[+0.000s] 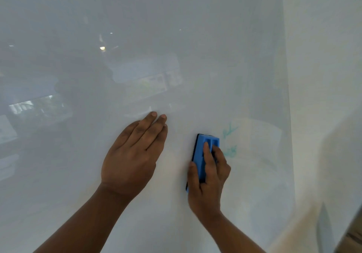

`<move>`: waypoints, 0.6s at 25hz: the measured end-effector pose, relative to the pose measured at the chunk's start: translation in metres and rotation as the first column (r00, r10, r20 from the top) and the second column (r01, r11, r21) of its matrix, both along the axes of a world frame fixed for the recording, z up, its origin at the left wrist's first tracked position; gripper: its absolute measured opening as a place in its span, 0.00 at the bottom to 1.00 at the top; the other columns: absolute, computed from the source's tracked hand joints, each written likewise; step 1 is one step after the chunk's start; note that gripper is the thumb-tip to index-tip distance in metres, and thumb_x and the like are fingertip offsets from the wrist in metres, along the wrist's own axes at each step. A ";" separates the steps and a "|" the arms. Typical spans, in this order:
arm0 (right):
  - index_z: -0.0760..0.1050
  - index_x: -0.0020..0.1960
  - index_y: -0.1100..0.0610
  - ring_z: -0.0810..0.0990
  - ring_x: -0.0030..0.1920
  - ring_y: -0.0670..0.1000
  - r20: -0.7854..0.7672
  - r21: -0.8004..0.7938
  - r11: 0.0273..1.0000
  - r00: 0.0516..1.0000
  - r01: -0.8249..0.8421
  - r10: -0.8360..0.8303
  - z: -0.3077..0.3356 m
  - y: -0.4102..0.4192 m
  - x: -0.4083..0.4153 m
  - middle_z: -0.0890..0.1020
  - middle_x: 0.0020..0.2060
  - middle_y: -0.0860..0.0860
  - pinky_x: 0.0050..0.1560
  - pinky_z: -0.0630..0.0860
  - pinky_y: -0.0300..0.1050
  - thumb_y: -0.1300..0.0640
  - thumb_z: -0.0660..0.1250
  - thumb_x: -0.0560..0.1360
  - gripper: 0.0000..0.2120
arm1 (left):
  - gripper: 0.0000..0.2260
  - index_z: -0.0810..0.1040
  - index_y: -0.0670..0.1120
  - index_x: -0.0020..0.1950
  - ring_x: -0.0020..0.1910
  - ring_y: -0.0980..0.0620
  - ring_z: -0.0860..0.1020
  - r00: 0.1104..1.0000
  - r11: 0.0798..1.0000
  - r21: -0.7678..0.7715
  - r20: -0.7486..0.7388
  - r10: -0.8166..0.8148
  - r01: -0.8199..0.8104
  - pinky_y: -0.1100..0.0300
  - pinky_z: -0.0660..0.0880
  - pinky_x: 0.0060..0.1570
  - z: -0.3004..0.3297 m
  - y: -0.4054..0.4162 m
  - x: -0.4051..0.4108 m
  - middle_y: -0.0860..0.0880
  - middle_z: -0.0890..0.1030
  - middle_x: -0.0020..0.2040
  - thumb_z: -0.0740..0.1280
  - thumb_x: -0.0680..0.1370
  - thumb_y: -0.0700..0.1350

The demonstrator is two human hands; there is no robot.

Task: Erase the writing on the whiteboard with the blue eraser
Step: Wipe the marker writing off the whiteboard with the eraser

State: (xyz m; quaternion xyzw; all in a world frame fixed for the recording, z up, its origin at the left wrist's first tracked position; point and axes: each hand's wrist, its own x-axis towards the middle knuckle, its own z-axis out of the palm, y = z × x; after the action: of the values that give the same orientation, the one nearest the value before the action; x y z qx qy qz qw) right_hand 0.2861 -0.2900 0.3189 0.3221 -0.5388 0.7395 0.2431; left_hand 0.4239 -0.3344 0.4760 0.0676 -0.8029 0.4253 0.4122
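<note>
A glossy whiteboard (137, 37) fills most of the view. My right hand (208, 178) grips the blue eraser (203, 151), which stands upright with its black felt side pressed to the board. Just right of the eraser lie faint, smeared teal marks (229, 131), one patch above another (231, 152). My left hand (133, 154) rests flat on the board left of the eraser, fingers together and pointing up, holding nothing.
The whiteboard's right edge (288, 115) runs top to bottom, with a pale wall (323, 76) beyond it. Reflections of a room and lights show in the board's left half. A bit of floor (352, 241) appears at the bottom right corner.
</note>
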 end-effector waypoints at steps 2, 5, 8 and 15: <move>0.64 0.78 0.46 0.68 0.71 0.54 0.091 -0.045 0.997 0.994 0.057 -0.052 0.005 0.004 -0.038 0.68 0.73 0.53 0.73 0.63 0.49 0.47 0.62 0.79 0.28 | 0.24 0.78 0.37 0.69 0.75 0.42 0.71 1.000 1.000 0.010 0.003 0.000 0.000 0.49 0.65 0.73 0.000 0.002 -0.001 0.41 0.75 0.73 0.46 0.83 0.32; 0.67 0.76 0.48 0.70 0.66 0.57 0.371 -0.135 0.988 0.928 0.079 -0.024 0.057 0.006 -0.081 0.71 0.71 0.57 0.70 0.64 0.49 0.47 0.62 0.77 0.28 | 0.24 0.78 0.37 0.69 0.75 0.42 0.71 1.000 1.000 0.019 -0.002 0.003 -0.003 0.49 0.65 0.73 0.000 0.004 -0.002 0.41 0.75 0.73 0.47 0.82 0.31; 0.65 0.77 0.43 0.65 0.62 0.46 0.142 -0.081 0.996 0.990 0.031 -0.019 0.068 0.001 -0.064 0.70 0.70 0.48 0.67 0.61 0.38 0.49 0.64 0.79 0.27 | 0.24 0.76 0.37 0.70 0.75 0.42 0.70 1.000 1.000 -0.003 0.005 0.004 -0.004 0.49 0.64 0.74 0.001 0.002 -0.001 0.41 0.74 0.74 0.53 0.78 0.29; 0.65 0.74 0.40 0.70 0.65 0.56 0.514 -0.160 0.987 0.854 -0.001 0.085 0.032 0.006 -0.072 0.71 0.65 0.54 0.72 0.68 0.55 0.49 0.64 0.75 0.28 | 0.25 0.75 0.37 0.72 0.76 0.42 0.69 0.999 0.999 0.004 0.017 0.034 -0.034 0.48 0.64 0.74 0.000 0.003 -0.003 0.41 0.72 0.75 0.53 0.76 0.29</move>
State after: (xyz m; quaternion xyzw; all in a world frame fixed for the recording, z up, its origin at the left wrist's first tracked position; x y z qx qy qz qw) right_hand 0.2146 -0.2841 0.3507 0.1032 -0.5183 0.8435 0.0964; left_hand 0.4214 -0.3316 0.4759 0.0785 -0.8060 0.4309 0.3982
